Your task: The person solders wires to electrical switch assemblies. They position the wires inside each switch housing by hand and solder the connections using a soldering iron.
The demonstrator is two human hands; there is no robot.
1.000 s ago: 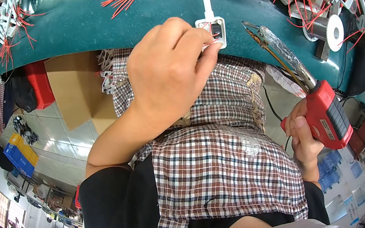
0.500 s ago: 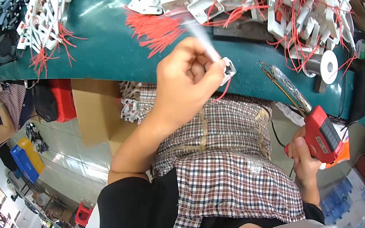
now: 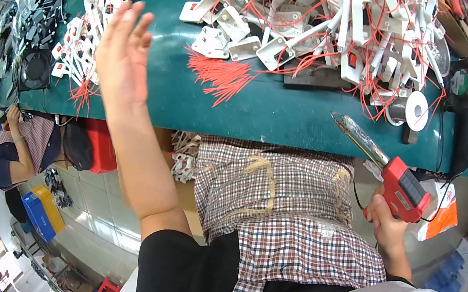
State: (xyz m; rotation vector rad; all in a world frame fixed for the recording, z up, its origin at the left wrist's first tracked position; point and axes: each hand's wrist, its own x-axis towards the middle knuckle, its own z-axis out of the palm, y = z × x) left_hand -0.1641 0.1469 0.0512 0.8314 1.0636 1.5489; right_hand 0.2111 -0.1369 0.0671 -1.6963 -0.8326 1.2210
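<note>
My left hand [image 3: 124,65] is stretched out at the far left with its fingers extended and nothing in it. It hovers beside a heap of finished-looking white plastic switch pieces with red wires [image 3: 78,45]. In my right hand [image 3: 388,222], at the lower right, a red soldering gun [image 3: 405,188] is gripped by its handle, its metal tip pointing up and left over the table edge. A bundle of short red wires [image 3: 219,77] lies on the green table [image 3: 178,109], next to several white plastic housings [image 3: 235,22].
A big tangled pile of white housings and red wires [image 3: 372,11] covers the right side. Near it stand a solder spool [image 3: 417,109] and a dark block [image 3: 315,75]. Another person [image 3: 17,145] sits at the far left beside a red stool [image 3: 99,145].
My left hand has let go of the white switch piece and moved far left, its fingers opening. The soldering gun stays in my right hand; the view has shifted slightly.
</note>
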